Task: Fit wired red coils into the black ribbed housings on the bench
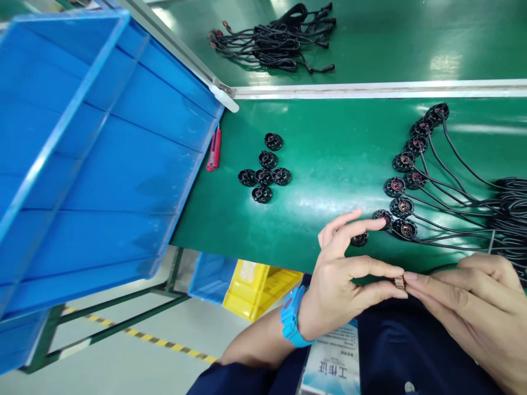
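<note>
In front of my body, the thumb and index finger of my left hand [335,280] pinch a small copper-coloured ridged piece [399,282]; its other fingers stretch out over the bench. The fingertips of my right hand [473,293] close on the same piece from the other side. A thin metal rod [492,241] sticks up behind the right hand; whether that hand holds it I cannot tell. Just beyond my left fingers sits a round black part [359,239]. Several round black parts [401,162] with copper or reddish centres and black cables attached stand in a curved row beyond.
Coiled black cables [513,208] lie at the right. More round black parts [263,175] sit mid-bench. A red-handled tool [214,149] lies beside a big blue crate [102,164]. Cable bundles [280,41] rest past the white rail [370,90]. Below stands a yellow bin [247,288].
</note>
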{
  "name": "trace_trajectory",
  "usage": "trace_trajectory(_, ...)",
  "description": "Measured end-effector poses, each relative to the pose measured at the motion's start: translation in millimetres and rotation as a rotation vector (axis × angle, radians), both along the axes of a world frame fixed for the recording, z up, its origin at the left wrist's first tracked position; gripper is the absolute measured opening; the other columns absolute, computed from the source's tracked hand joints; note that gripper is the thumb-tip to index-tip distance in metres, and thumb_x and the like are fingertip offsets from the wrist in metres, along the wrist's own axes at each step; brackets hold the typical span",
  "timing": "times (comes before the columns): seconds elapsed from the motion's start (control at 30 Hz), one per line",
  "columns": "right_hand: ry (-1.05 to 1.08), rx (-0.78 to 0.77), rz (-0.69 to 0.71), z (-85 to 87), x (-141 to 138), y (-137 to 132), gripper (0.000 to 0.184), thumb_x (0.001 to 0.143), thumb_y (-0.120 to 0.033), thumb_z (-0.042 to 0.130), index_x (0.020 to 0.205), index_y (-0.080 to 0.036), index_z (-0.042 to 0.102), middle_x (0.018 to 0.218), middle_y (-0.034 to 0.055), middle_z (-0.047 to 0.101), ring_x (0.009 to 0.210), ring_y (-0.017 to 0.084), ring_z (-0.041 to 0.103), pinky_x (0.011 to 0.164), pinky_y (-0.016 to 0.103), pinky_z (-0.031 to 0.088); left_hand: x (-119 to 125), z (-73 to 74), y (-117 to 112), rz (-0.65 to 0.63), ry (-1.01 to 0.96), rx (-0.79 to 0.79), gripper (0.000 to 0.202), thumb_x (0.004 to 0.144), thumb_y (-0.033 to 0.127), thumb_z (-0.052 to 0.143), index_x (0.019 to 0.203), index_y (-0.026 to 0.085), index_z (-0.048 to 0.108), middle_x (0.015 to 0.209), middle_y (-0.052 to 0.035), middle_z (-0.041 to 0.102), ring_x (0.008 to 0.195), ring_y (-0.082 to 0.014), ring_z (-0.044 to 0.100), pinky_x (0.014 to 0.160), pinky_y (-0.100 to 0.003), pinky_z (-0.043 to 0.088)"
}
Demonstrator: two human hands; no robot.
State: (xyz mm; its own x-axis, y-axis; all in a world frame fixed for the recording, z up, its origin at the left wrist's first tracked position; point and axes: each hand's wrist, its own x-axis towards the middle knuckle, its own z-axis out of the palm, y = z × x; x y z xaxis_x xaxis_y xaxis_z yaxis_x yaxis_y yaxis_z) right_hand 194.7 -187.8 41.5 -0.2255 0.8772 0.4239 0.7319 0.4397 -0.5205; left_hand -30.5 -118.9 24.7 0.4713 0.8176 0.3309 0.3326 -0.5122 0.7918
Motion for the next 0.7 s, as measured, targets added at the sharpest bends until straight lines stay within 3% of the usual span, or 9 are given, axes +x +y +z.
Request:
trace_trajectory(0.17, -0.042, 0.06, -0.008, -3.7, 1.2, -0.3, 0.013, 0.097, -0.015, 0.075, 0.109, -0.019, 0.072, 0.078, -0.0011, 0.067, 0.077, 0.016, 0.052, 0.079, 0.035, 0.044, 7.3, 2.0, -5.0, 0.07, 0.026, 0.089, 0.021, 0.084, 0.047, 0.089, 0.097, 0.031, 0.081, 0.14, -0.0046, 0.067, 0.144, -0.0299, 0.05, 0.121, -0.049, 0.041)
trace_trajectory(0.27, 0.037, 0.015, -0.042, -7.3, 7.1, -4.3, 0.011, 0.098, -0.014, 0.072, 0.107, -0.019, 0.071, 0.082, 0.0012, 0.067, 0.079, 0.017, 0.053, 0.077, 0.036, 0.044, 5.9, -0.3, -4.6, 0.108, 0.056, 0.131, 0.034, 0.085, 0.053, 0.086, 0.107, 0.029, 0.077, 0.141, -0.0074, 0.063, 0.145, -0.0313, 0.049, 0.12, -0.049, 0.042)
trace_trajectory(0.37, 0.507, -0.044, -0.206, -8.9, 10.5, -3.9, 0.008, 0.094, -0.016, 0.072, 0.099, -0.022, 0.073, 0.079, 0.0026, 0.061, 0.08, 0.02, 0.053, 0.073, 0.038, 0.044, -3.6, -7.1, -0.6, 0.179, 0.157, 0.18, 0.044, 0.089, 0.056, 0.081, 0.12, 0.027, 0.071, 0.138, -0.0109, 0.061, 0.138, -0.0332, 0.054, 0.117, -0.051, 0.044)
trace_trajectory(0.47, 1.026, -0.002, -0.367, -10.3, 12.5, 5.3, 0.01, 0.093, -0.027, 0.074, 0.087, -0.021, 0.069, 0.072, 0.0012, 0.046, 0.077, 0.019, 0.047, 0.07, 0.037, 0.041, -17.1, -20.2, 6.9, 0.217, 0.291, 0.236, 0.04, 0.098, 0.055, 0.072, 0.124, 0.025, 0.068, 0.129, -0.0119, 0.064, 0.121, -0.0317, 0.062, 0.104, -0.049, 0.049)
trace_trajectory(0.6, 1.179, -0.02, -0.422, -10.4, 22.0, 20.6, 0.028, 0.097, -0.04, 0.068, 0.08, -0.021, 0.054, 0.069, -0.0023, 0.03, 0.07, 0.015, 0.038, 0.064, 0.031, 0.037, -31.2, -40.7, 17.8, 0.153, 0.372, 0.298, 0.034, 0.105, 0.049, 0.064, 0.124, 0.022, 0.068, 0.119, -0.0108, 0.067, 0.104, -0.0279, 0.066, 0.088, -0.042, 0.051)
trace_trajectory(0.7, 1.253, -0.03, -0.46, -8.2, 30.7, 26.7, 0.038, 0.096, -0.043, 0.07, 0.077, -0.022, 0.044, 0.067, -0.0046, 0.02, 0.067, 0.015, 0.031, 0.062, 0.029, 0.036, -35.2, -48.3, 21.8, 0.093, 0.342, 0.3, 0.024, 0.107, 0.039, 0.063, 0.123, 0.022, 0.068, 0.113, -0.0071, 0.07, 0.097, -0.0234, 0.069, 0.085, -0.038, 0.05)
